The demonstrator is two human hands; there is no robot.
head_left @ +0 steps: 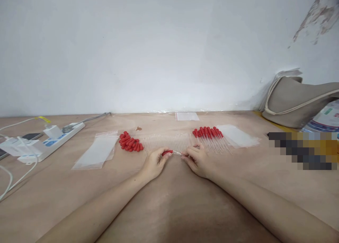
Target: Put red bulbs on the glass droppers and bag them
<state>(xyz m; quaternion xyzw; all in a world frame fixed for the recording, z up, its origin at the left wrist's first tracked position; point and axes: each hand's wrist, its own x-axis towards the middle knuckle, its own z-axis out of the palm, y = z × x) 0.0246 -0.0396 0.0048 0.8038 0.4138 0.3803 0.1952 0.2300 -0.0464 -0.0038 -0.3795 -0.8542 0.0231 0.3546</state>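
My left hand (pixel 156 162) pinches a red rubber dropper bulb (pixel 167 152) between thumb and fingers. From the other side, my right hand (pixel 197 160) grips a clear dropper tube (pixel 178 152), whose end meets the bulb's mouth. Behind both hands lies a row of bare clear tubes (pixel 166 140). Left of that row is a pile of loose red bulbs (pixel 129 142). Several droppers with red bulbs fitted (pixel 209 133) lie side by side beyond my right hand, their tubes pointing toward me.
Clear zip bags (pixel 94 151) lie at the left, and more plastic bags (pixel 238 135) at the right. Another small bag (pixel 186 116) is by the wall. A power strip (pixel 53 142) with chargers stands far left. A grey-beige bag (pixel 293 98) sits at the right.
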